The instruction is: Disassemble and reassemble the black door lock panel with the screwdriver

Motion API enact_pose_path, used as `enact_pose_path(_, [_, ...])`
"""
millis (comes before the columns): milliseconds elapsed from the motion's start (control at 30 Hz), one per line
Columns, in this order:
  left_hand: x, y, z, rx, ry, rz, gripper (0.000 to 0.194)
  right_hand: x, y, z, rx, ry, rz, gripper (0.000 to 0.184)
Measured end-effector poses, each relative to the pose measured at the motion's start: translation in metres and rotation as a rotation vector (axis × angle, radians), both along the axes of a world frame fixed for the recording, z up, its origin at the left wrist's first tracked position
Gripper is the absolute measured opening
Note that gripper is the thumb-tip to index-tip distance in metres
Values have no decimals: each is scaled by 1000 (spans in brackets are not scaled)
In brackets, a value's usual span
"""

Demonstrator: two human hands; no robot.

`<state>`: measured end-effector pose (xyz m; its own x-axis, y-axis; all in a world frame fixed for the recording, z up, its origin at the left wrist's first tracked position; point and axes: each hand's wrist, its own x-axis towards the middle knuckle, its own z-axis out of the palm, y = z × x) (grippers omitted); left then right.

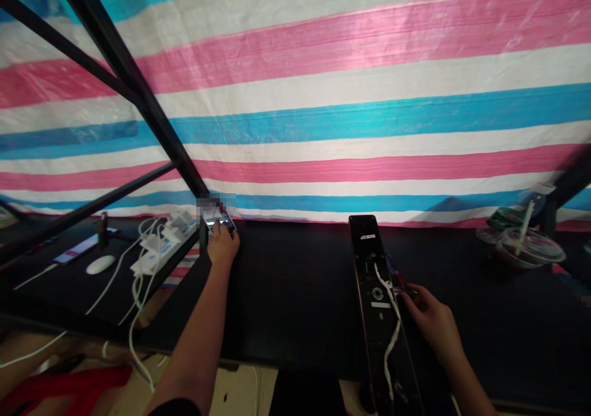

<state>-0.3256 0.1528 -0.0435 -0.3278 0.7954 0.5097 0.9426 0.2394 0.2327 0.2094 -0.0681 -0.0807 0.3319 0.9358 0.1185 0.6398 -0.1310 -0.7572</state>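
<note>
Filling the whole back of the view, a striped tarpaulin (351,120) in pink, white and blue hangs behind a black counter (295,280), with black metal frame bars (133,96) slanting across its left side. A long black door-lock panel (381,348) lies lengthwise across the counter, right of centre. Its upper end sits almost at the far edge, and its lower end crosses the near edge and runs out of view. A wide stretch of bare counter separates the panel from the left hand (223,245), which is closed around a smartphone (217,219) right by the far edge, just beside an upright frame bar; the top of the phone is blurred. The right hand (431,327) sits against the panel's right edge with its fingers curled inward, next to thin coloured wires (398,284), though whether it grips them cannot be told. A white cable (391,336) snakes down the panel's face. Further left on the counter lie a white power strip (164,244) crowded with plugs and cords and a white mouse (100,264). Towards the right end stand a plastic cup with a straw (529,248) and a bottle (530,204), well apart from the panel. Below the near edge, a red cloth (60,388) shows.
</note>
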Motion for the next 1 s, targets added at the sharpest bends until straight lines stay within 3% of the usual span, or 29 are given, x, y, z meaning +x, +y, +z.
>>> enact_pose_path(567, [0, -2, -5, 27, -10, -15, 29, 1, -1, 0, -14, -12, -2, 58])
enact_pose_path(800, [4, -16, -9, 28, -42, -39, 23, 1, -1, 1, 4, -14, -12, 57])
enact_pose_path(1000, [-2, -25, -10, 90, -154, 44, 20, 1, -1, 2, -21, -7, -13, 59])
